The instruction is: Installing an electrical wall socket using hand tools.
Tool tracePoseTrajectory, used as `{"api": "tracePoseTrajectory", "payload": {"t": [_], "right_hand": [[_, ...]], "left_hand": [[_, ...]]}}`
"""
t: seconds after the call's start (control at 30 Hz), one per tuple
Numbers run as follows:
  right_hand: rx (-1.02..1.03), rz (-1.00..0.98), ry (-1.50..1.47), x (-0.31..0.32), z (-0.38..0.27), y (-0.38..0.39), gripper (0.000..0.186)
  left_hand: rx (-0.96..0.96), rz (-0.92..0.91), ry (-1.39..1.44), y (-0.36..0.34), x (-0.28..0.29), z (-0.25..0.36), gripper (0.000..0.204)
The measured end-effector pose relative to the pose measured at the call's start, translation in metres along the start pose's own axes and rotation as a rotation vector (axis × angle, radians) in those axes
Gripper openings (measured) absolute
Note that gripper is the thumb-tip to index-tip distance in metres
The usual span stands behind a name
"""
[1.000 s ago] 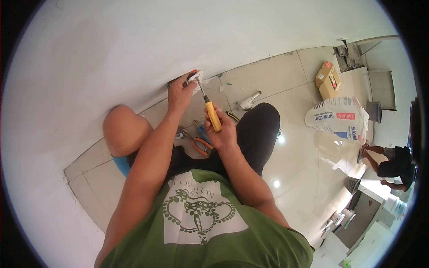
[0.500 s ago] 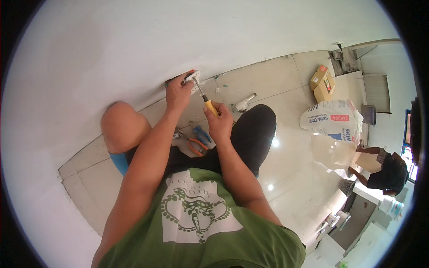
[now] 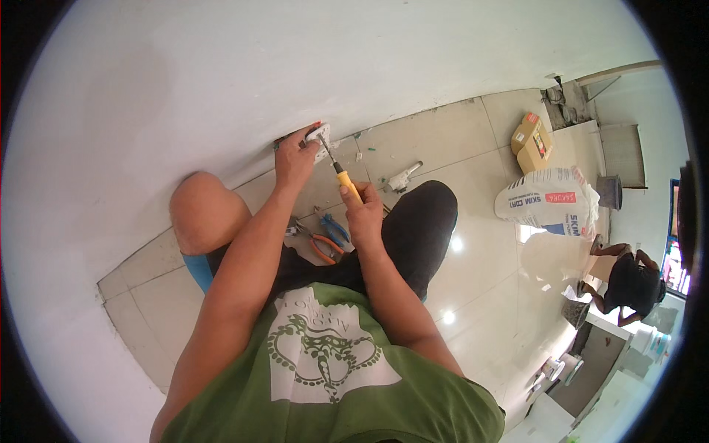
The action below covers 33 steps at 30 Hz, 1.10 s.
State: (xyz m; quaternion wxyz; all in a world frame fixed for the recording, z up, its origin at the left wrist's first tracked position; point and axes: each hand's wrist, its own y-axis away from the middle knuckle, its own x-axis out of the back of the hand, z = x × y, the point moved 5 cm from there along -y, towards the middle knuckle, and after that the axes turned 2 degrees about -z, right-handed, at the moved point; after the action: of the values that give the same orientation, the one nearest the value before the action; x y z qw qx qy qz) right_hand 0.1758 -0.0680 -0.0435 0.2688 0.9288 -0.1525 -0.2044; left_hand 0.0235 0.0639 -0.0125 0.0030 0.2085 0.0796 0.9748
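Plainly gripped a yellow-handled screwdriver [image 3: 347,186] in the right hand [image 3: 365,213], just above the frame's centre, with its shaft slanting up-left to a white fitting [image 3: 323,132]. Held that fitting pinched in the left hand [image 3: 296,160], upper middle of the frame, close beside the white wall [image 3: 221,74]. Worked over a tiled floor [image 3: 480,288], with orange-handled pliers [image 3: 320,253] and blue-handled pliers [image 3: 337,229] near the centre and a white sack [image 3: 535,196] at right.
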Motion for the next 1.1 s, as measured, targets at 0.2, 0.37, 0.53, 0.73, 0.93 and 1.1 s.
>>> {"api": "tracePoseTrajectory", "payload": {"t": [0.2,0.37,0.53,0.73,0.93,1.1], "right_hand": [[-0.064,-0.051,-0.008,-0.012,-0.023,0.012,0.026],[-0.36,-0.169,-0.318,-0.019,-0.01,0.018,0.029],[0.228,0.033,0.096,-0.009,0.007,-0.001,0.027],[-0.007,-0.045,0.074,-0.02,-0.012,0.008,0.029],[-0.22,-0.087,-0.079,-0.016,0.005,0.004,0.028],[0.395,0.212,0.551,-0.014,-0.008,0.004,0.025]], "left_hand": [[-0.042,0.021,0.117,0.0,0.002,-0.006,0.042],[-0.081,0.048,0.085,0.0,0.0,-0.008,0.041],[0.03,-0.018,0.038,0.001,-0.001,-0.003,0.041],[-0.055,0.076,0.124,0.002,0.002,-0.009,0.041],[0.026,0.023,0.08,0.001,-0.004,-0.007,0.042],[-0.021,0.026,0.142,-0.002,-0.007,-0.018,0.044]]}}
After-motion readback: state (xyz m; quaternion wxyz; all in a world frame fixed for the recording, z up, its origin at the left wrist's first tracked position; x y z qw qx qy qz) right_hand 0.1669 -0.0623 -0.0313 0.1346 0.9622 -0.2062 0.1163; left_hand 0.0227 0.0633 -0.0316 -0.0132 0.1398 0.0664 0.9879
